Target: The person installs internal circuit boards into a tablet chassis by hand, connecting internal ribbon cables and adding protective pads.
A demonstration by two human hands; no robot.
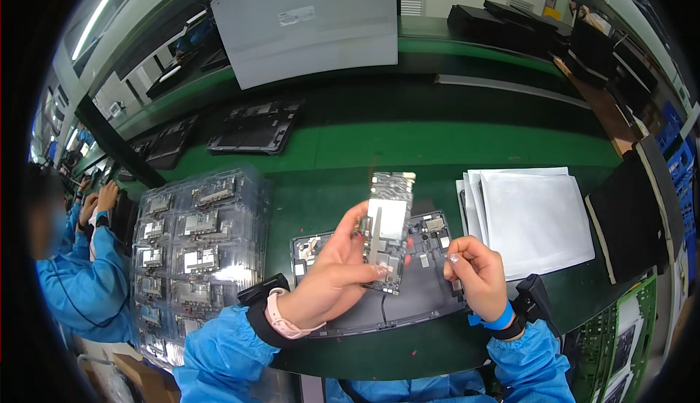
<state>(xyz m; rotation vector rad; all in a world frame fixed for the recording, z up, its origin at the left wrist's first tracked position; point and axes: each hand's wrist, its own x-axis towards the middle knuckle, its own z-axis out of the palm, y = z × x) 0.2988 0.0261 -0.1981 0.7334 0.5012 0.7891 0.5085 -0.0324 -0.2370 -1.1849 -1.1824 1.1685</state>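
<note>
My left hand (329, 278) is closed on a circuit board (389, 217), gripping it along its left side and lower part. The board stands on end, raised above a dark device casing (430, 286) that lies on the green bench. A thin black cable shows inside the casing. At the casing's right edge my right hand (477, 270) is closed, thumb and fingers pinched together. Whatever may be between its fingertips is too small to make out.
Stacked clear plastic trays (186, 224) hold several boards at the left. White sheets (536, 221) lie to the right, beside a black padded panel (627, 213). More casings (255, 127) rest on the far line. A co-worker's blue sleeve (91, 279) is at far left.
</note>
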